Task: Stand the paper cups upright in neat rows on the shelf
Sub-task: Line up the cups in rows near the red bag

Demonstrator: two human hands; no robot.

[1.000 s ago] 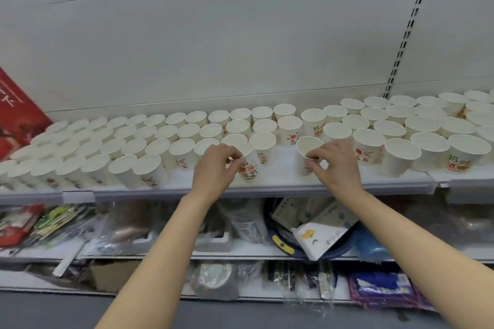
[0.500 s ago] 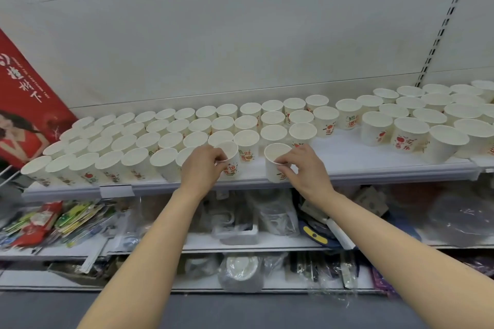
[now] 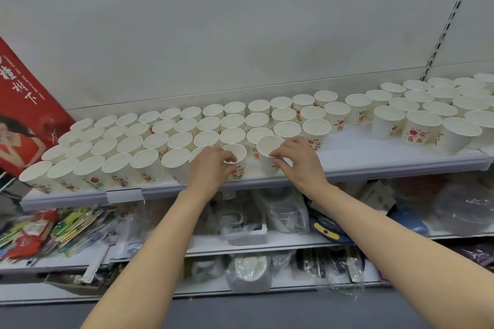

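Many white paper cups with red and green print stand upright in rows on the white shelf (image 3: 374,161). My left hand (image 3: 211,168) grips the rim of a front-row cup (image 3: 236,153) near the shelf's middle. My right hand (image 3: 296,160) holds another cup (image 3: 268,145) just to its right, close to the front edge. A packed block of cups (image 3: 128,139) fills the left half. A looser group of cups (image 3: 425,117) stands at the right, with bare shelf between the two groups.
A red poster (image 3: 24,104) leans at the left end of the shelf. Below, lower shelves hold packaged goods (image 3: 53,230), plastic-wrapped items (image 3: 280,211) and paper plates (image 3: 250,267). A perforated upright rail (image 3: 446,21) runs up the back wall at right.
Both hands have moved left along the shelf's front, each carrying its cup toward the packed block. The view has swung left, showing more of the red poster.
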